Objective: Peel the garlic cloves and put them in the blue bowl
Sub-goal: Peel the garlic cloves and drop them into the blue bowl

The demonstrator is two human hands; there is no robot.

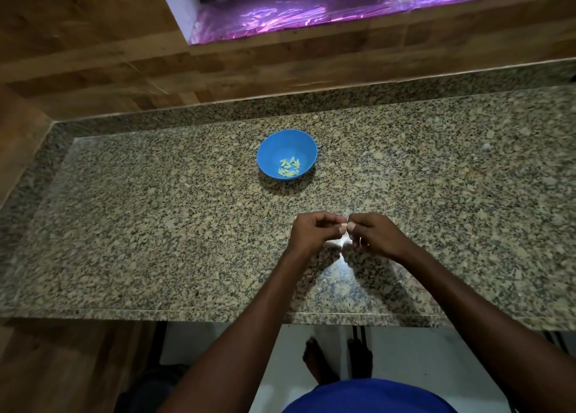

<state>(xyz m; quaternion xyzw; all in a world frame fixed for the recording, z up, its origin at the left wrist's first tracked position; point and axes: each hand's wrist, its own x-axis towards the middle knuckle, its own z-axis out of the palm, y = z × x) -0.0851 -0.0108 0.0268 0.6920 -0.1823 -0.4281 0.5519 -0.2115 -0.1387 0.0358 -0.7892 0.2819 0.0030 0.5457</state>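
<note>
Both hands meet above the granite surface, near its front edge. The left hand and right hand each have a narrow grip, fingertips pinching one small garlic clove between them. Farther back stands the blue bowl, holding peeled cloves.

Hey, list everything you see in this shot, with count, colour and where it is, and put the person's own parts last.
blue bowl: one, blue, on the counter beyond the hands.
peeled cloves: about ten, pale yellow-green, inside the bowl.
garlic clove: one, pale, pinched between both hands' fingertips; mostly hidden.
counter: one, speckled granite, across the middle.
wood panelling: brown, behind the counter.
foil-like sheet: purple, shiny, in the recess above.
left hand: one, pinching the clove.
right hand: one, pinching the clove.
feet: two, bare, on the floor below the counter.
</note>
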